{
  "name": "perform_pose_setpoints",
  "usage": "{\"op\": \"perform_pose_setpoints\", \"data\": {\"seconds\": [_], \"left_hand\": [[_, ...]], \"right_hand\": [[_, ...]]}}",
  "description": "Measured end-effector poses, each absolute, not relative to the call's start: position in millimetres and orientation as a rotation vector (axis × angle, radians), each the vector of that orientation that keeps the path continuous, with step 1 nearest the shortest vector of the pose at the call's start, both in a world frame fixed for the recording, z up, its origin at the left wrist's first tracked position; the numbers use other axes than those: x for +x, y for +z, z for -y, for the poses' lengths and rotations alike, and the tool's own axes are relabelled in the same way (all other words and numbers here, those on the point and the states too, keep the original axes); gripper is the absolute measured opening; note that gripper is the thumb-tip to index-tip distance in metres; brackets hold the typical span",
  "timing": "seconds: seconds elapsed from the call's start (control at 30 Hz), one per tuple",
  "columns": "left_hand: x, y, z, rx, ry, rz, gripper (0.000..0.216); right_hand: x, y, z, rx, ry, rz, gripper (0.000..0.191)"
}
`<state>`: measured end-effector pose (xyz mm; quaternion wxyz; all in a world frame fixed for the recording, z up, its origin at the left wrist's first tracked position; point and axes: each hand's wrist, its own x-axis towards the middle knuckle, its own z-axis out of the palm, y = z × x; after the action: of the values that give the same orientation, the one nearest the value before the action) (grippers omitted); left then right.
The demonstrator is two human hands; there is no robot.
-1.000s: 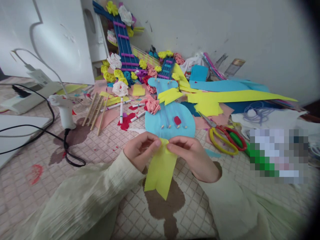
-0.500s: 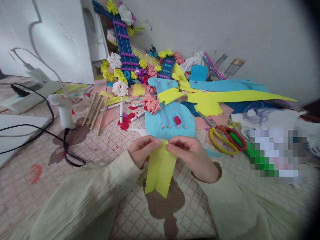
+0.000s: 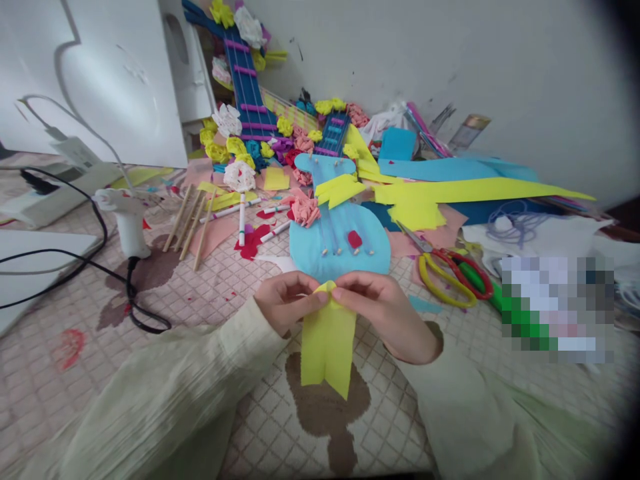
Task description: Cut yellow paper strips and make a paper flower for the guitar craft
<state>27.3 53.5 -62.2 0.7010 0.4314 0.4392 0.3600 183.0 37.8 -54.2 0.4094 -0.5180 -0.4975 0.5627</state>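
A yellow felt strip (image 3: 329, 347) with a notched lower end hangs between both hands over the patterned mat. My left hand (image 3: 289, 303) pinches its top edge from the left, fingers closed. My right hand (image 3: 383, 310) pinches the same top edge from the right, and the top looks folded or bunched between the fingertips. Just beyond the hands lies a light blue felt guitar shape (image 3: 340, 237) with thin strings, a red dot and a yellow piece across its neck.
A white glue gun (image 3: 127, 217) with a black cord stands at left, near wooden sticks (image 3: 193, 223) and marker pens (image 3: 243, 223). Yellow-and-red scissors (image 3: 450, 277) lie at right. Felt sheets, paper flowers and a dark blue guitar shape (image 3: 245, 87) pile against the wall.
The yellow strip has swung slightly right and hangs straighter. Both hands stay pinched on its top edge, which is now more bunched.
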Motion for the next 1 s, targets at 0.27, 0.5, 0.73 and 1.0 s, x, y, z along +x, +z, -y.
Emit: {"op": "perform_pose_setpoints", "data": {"seconds": [0.27,0.5,0.73,1.0], "left_hand": [[26.8,-58.6,-53.3,0.912,0.729,-1.009,0.019],[27.0,-55.9,-51.7,0.946,0.713,-1.008,0.017],[29.2,-53.4,-47.7,0.929,0.739,-1.011,0.012],[27.1,-53.0,-49.4,1.050,0.870,-1.083,0.008]], "right_hand": [[181.1,-52.2,-36.4,-1.253,1.432,1.300,0.015],[181.3,-54.9,-35.9,-1.266,1.388,1.306,0.016],[180.4,-53.0,-35.3,-1.260,1.372,1.222,0.015],[181.2,-52.5,-34.5,-1.230,1.488,1.253,0.014]]}}
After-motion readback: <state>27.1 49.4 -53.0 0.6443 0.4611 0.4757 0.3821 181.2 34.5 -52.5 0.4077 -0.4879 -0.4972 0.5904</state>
